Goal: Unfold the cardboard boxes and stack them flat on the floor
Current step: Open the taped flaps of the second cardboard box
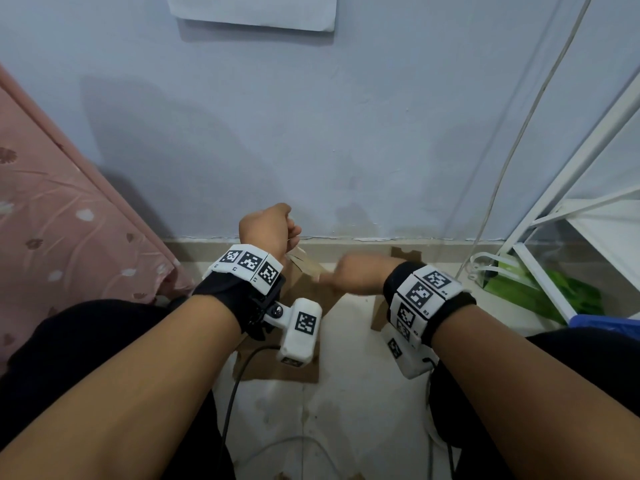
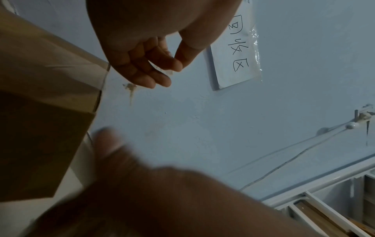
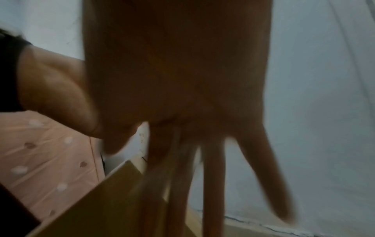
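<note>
A brown cardboard box [image 1: 306, 289] stands on the floor by the wall, between my hands. My left hand [image 1: 268, 226] is raised above its left edge, fingers curled. Its thumb and forefinger pinch a strip of clear tape [image 2: 165, 71] that runs down to the box [image 2: 40, 128]. My right hand [image 1: 356, 275] hovers over the right side of the box. In the right wrist view its fingers [image 3: 213, 176] are straight, spread and blurred, pointing down at the cardboard [image 3: 97, 205]. Flat cardboard [image 1: 277, 367] lies on the floor beneath my wrists.
A pink flowered bed cover [image 1: 52, 220] fills the left side. At the right stands a white metal rack [image 1: 554, 237] over a green bag [image 1: 519, 289] and a blue item [image 1: 602, 322]. Cables [image 1: 294, 441] cross the tiled floor. A paper note [image 2: 235, 52] hangs on the wall.
</note>
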A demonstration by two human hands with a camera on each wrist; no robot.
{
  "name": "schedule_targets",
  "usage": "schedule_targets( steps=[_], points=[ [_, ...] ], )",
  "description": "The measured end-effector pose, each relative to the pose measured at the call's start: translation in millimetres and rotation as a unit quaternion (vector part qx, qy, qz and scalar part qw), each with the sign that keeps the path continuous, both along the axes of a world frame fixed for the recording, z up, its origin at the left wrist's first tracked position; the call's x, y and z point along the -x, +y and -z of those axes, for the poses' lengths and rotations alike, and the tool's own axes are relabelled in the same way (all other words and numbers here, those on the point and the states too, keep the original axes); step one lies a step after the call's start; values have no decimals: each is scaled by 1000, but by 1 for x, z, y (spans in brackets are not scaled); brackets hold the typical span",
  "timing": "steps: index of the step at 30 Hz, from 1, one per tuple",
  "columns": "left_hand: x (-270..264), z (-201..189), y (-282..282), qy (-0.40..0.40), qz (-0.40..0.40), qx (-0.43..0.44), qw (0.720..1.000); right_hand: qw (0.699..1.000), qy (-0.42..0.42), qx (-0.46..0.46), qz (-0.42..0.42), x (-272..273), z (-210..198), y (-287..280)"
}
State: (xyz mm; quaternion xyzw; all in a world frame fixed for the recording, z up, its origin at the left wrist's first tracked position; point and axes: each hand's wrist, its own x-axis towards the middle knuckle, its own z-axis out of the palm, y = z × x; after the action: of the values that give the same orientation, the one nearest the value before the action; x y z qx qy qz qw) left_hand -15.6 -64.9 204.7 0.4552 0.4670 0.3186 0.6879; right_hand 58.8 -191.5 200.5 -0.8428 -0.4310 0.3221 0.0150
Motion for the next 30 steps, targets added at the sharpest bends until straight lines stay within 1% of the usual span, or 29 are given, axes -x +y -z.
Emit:
schedule_targets(
  steps=[1, 2, 3, 4, 6, 8, 10, 12, 14, 15, 17, 19, 20, 23, 26, 28, 30],
  points=[
    [0, 0, 0, 4, 2, -3, 1000, 990, 45, 127, -41, 7, 1, -3],
    [0, 0, 0, 6, 5, -7, 1000, 970, 81, 225, -52, 15, 1, -6],
    [0, 1, 1, 8, 7, -11, 1000, 956, 103, 271, -53, 21, 4, -7],
    [0, 1, 0, 10, 11, -13, 1000, 954, 104, 275, -55, 25, 7, -9],
    [0, 1, 0, 13, 15, -16, 1000, 969, 84, 230, -41, 25, 11, -5],
    [0, 0, -1, 12, 17, -20, 1000, 981, 88, 172, -8, 19, 10, -1],
    [1, 0, -2, 17, 22, -26, 999, 992, 79, 97, -2, 7, 14, 2],
    [3, -1, -3, 24, 32, -32, 999, 999, 19, -8, 32, -2, 17, 2],
    [4, -4, -5, 32, 48, -32, 998, 992, -56, -96, 56, -8, 19, 1],
    [5, -6, -7, 37, 62, -33, 997, 985, -72, -140, 71, -11, 19, 0],
    [7, -10, -11, 47, 99, -36, 993, 974, -74, -200, 80, -13, 20, 1],
    [7, -11, -13, 52, 135, -42, 989, 974, -67, -213, 47, -12, 19, 0],
    [7, -11, -14, 58, 144, -49, 987, 977, -68, -202, 22, -11, 19, 0],
    [4, -9, -15, 87, 157, -80, 980, 987, -89, -124, -49, -8, 25, 0],
    [2, -7, -15, 106, 180, -127, 970, 993, -74, -60, -74, -7, 35, 6],
    [1, -6, -16, 112, 198, -165, 960, 992, -78, -51, -84, -5, 36, 7],
    [1, -5, -16, 112, 206, -187, 954, 994, -75, -45, -72, -4, 35, 8]
  ],
)
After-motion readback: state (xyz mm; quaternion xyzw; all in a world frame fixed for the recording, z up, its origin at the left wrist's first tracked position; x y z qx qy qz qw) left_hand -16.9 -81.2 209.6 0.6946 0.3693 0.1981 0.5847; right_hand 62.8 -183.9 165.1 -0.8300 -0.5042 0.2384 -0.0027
